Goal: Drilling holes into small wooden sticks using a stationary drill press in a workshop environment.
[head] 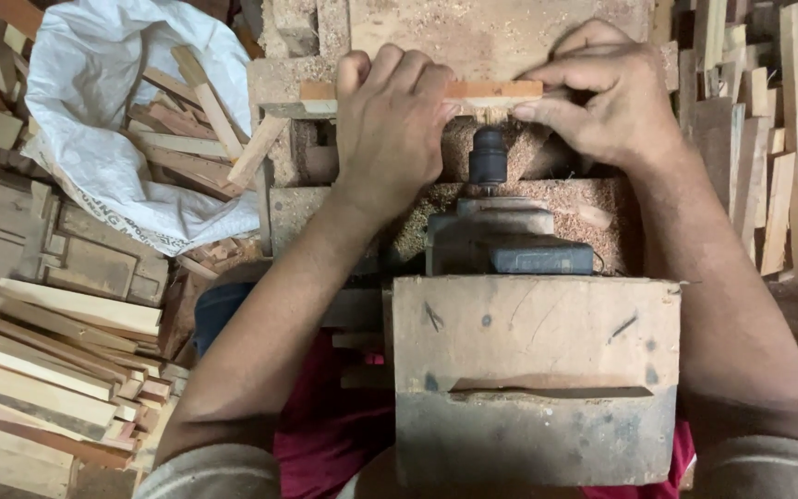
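Both of my hands press a narrow wooden strip (496, 90) flat against a sawdust-covered board. My left hand (390, 120) covers the strip's left half, fingers curled over its far edge. My right hand (602, 97) pinches the strip's right end between thumb and fingers. A dark drill chuck (489, 157) of a mounted grey machine (510, 242) points at the strip's near edge between my hands. Sawdust (547, 199) lies heaped around the chuck.
A worn wooden box (533, 370) sits in front of the machine, above my lap. A white sack (113, 120) of wood offcuts lies at upper left. Cut wooden slats are stacked at lower left (39, 370) and along the right (787, 139).
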